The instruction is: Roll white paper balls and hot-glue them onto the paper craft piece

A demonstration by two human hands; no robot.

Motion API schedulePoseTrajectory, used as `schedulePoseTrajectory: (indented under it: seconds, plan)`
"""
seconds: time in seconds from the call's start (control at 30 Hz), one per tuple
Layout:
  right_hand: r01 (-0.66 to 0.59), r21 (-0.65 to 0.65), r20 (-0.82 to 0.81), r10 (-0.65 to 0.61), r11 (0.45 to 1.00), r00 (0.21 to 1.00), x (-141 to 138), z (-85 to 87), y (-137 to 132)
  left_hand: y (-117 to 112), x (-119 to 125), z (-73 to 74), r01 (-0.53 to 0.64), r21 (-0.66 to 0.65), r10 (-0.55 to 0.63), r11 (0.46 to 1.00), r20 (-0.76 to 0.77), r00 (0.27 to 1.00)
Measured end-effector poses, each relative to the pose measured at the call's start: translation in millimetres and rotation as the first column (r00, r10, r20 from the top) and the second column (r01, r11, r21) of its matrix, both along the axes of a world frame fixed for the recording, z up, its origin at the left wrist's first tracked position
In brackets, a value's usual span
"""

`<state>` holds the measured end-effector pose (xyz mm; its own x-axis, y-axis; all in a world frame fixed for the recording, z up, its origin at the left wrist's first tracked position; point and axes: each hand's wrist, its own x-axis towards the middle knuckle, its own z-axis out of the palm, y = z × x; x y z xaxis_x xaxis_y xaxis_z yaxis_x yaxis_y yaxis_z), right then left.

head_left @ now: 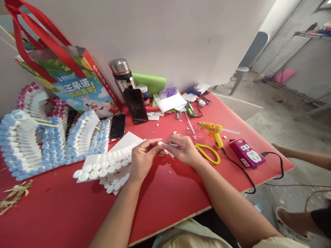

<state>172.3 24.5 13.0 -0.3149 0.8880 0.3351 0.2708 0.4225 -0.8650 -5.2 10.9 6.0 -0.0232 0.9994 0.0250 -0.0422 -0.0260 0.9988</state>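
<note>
Both hands meet just in front of the yellow glue gun (215,132), over the red table (165,199); the left hand (143,156) is pinched narrow on one end of a small white foam strip (165,144), and the right hand (182,150) closes its fingertips on the other end, so the strip sits between the two grips, lifted just off the tabletop.

What could go wrong: the strip is thin and looks light, so a hard pinch or a twist from either side could probably snap or crease it; the glue gun stands plugged into the purple power strip (247,156), and its nozzle (pointing away from the glue gun's cord, toward the phones) is near the right hand, so a careless sweep outward risks a burn or knocking it over; the yellow-handled scissors (208,153) lie just beside the glue gun, touching the right wrist's side, and could be nudged.

The white cap-and-foam piece (103,168) lies left of the glue gun, close by the left hand; the table's front edge runs near the forearms, with bare red surface between.
</note>
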Motion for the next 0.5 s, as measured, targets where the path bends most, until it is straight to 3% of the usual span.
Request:
schedulePoseTrajectory:
  seconds: [0.23, 0.4, 0.5]
  plan:
    - [-0.002, -0.037, -0.047, 0.000, 0.999, 0.999, -0.1, 0.9, 0.7, -1.6, -0.8, 4.7, 0.017, 0.079, -0.013, 0.997, -0.060, 0.998]
    - [0.065, -0.033, -0.034, -0.066, 0.997, 0.997, -1.6, -2.0, 1.1, -4.0, 1.0, 7.1, 0.063, 0.195, -0.022, 0.979, -0.205, 0.979]
    - [0.073, -0.019, -0.040, -0.074, 0.997, 0.996, -0.2, -0.1, 1.2, -4.6, 0.2, 8.9, 0.096, 0.187, -0.061, 0.978, -0.183, 0.981]
